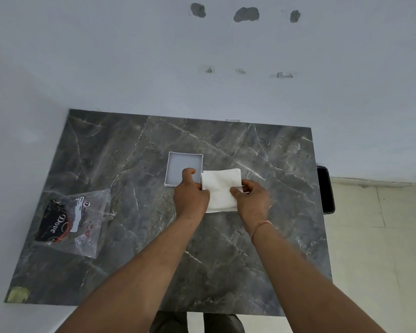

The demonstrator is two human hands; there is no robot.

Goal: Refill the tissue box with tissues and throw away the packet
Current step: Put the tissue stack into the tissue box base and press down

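Squarely between both hands (pixel 222 195): tissues (pixel 220 186) (flat).

tissue box (pixel 178 167) near corner behind left hand (pixel 190 195), packet (pixel 72 222) small print unreadable

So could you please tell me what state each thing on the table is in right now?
Box: open, looks empty, flat on the table.
Tissues: out of the packet, a folded stack right of the box, held at both sides.
Packet: looks empty, lying flat at the table's left.
Left hand: gripping the stack's left edge.
Right hand: gripping the stack's right edge.
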